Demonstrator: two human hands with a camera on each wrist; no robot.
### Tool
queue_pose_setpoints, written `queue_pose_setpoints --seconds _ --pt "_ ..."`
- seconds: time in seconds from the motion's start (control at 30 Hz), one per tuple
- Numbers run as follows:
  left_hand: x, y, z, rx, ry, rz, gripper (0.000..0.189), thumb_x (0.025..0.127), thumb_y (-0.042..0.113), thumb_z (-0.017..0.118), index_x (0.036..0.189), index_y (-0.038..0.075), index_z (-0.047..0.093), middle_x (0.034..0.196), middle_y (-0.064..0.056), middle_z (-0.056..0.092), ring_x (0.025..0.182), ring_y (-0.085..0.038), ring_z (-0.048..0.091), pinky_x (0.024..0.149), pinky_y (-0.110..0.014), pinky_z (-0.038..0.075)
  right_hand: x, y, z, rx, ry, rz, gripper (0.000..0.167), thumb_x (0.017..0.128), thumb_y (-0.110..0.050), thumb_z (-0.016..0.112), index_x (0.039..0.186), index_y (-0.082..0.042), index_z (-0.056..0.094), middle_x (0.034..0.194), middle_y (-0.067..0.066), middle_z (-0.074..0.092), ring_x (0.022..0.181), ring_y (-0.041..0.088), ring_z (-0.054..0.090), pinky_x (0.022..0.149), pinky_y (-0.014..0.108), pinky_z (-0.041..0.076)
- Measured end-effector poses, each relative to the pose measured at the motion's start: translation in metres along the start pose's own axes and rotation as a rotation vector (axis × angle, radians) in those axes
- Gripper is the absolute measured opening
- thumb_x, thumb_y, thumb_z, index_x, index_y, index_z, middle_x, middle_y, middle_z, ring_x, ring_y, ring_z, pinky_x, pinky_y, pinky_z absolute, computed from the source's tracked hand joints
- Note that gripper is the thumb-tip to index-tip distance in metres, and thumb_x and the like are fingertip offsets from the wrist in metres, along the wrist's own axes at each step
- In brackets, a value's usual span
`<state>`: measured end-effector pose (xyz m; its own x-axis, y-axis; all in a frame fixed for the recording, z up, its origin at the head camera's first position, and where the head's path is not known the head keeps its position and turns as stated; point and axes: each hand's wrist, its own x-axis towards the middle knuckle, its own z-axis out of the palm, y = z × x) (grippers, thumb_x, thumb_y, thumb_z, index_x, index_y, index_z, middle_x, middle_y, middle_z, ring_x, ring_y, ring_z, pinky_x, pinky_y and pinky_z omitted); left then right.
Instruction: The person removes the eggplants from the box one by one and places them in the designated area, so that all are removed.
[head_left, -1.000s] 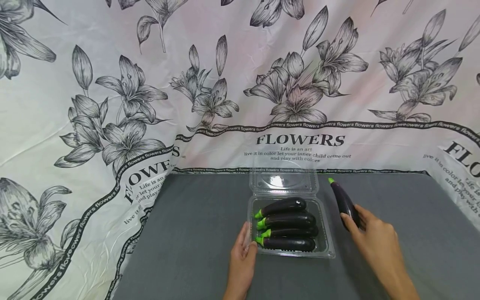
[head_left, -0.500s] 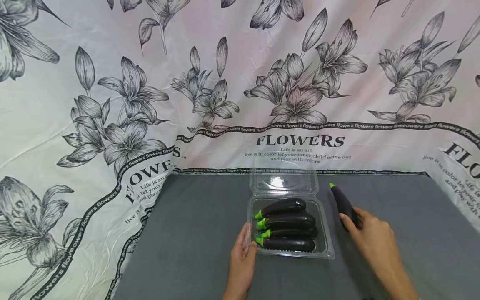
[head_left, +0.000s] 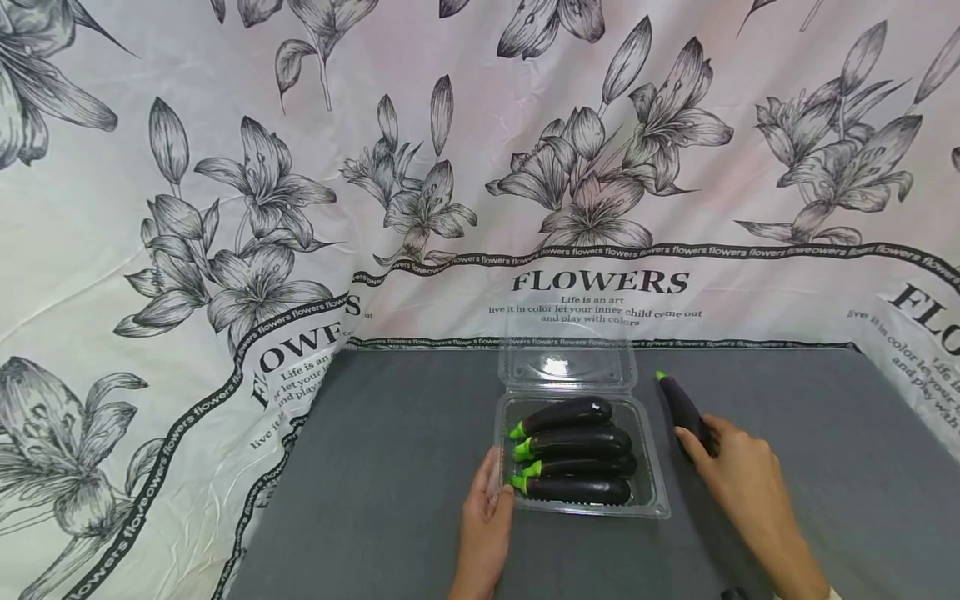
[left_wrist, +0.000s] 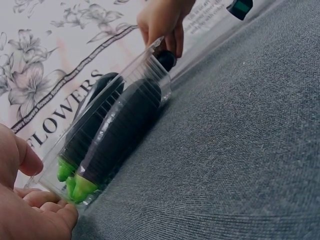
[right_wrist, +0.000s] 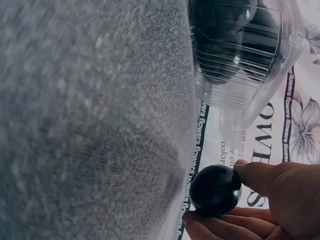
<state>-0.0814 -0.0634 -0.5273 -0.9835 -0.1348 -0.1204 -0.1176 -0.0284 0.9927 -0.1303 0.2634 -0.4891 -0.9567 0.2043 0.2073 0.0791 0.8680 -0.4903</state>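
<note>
l hand (head_left: 483, 525) & r hand (head_left: 742, 475) well apart, both w/ fingers (left_wrist: 42, 198) bent, r thumb (right_wrist: 262, 176) opp. its fingers.

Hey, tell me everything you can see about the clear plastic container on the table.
The clear plastic container is see-through and glossy, looking like thin molded plastic, with ribbed walls and rounded corners. Its lid is open on the side away from the person, catching a bright glare. It sits base-down on the grey surface, holding four dark eggplants side by side, green stems to the left. The left hand holds its left edge near the front corner.
</note>
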Motion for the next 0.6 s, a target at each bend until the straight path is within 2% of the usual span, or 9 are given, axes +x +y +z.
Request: queue_pose_setpoints --seconds 0.2,0.33,0.5,0.57,0.6 --pt "0.0004 0.0000 0.0006 -0.026 -0.008 0.007 0.061 0.103 0.005 0.058 0.161 0.009 0.044 0.149 -0.020 0.050 0.057 -0.008 0.026 0.055 -0.024 0.033 0.0027 0.0010 0.0020 -0.002 -0.008 -0.007 0.063 0.102 -0.041 0.071 0.130 0.014 0.064 0.115 0.036 0.070 0.097 0.059 0.067 0.071 0.067 0.050" --pt "0.0004 -0.0005 0.0013 -0.044 -0.020 0.013 0.060 0.104 0.004 0.057 0.161 0.007 0.042 0.153 -0.020 0.048 0.066 -0.008 0.034 0.061 -0.026 0.037 0.0041 0.0019 0.0037 -0.017 -0.033 0.009 0.062 0.101 -0.039 0.072 0.130 0.015 0.063 0.115 0.037 0.070 0.097 0.058 0.067 0.071 0.066 0.051" --pt "0.0006 -0.0006 0.0017 -0.042 -0.025 0.014 0.059 0.104 0.004 0.057 0.161 0.008 0.043 0.156 -0.020 0.046 0.070 -0.010 0.038 0.065 -0.023 0.038 0.0057 0.0033 0.0067 -0.025 -0.044 0.014 0.060 0.099 -0.036 0.075 0.128 0.016 0.063 0.109 0.036 0.071 0.085 0.053 0.069 0.066 0.062 0.051" --pt "0.0003 -0.0006 0.0016 -0.034 -0.020 0.023 0.059 0.103 0.004 0.057 0.160 0.008 0.044 0.158 -0.020 0.046 0.086 -0.011 0.049 0.073 -0.021 0.041 0.0064 0.0041 0.0076 -0.022 -0.042 0.007 0.059 0.099 -0.036 0.076 0.126 0.015 0.064 0.106 0.034 0.072 0.078 0.048 0.069 0.063 0.061 0.050" --pt "0.0002 -0.0006 0.0016 -0.034 -0.019 0.024 0.059 0.103 0.004 0.057 0.160 0.008 0.044 0.158 -0.020 0.047 0.089 -0.013 0.050 0.073 -0.022 0.042 0.0069 0.0045 0.0079 -0.021 -0.041 0.003 0.058 0.099 -0.035 0.076 0.126 0.015 0.064 0.104 0.034 0.072 0.075 0.046 0.068 0.062 0.060 0.050"
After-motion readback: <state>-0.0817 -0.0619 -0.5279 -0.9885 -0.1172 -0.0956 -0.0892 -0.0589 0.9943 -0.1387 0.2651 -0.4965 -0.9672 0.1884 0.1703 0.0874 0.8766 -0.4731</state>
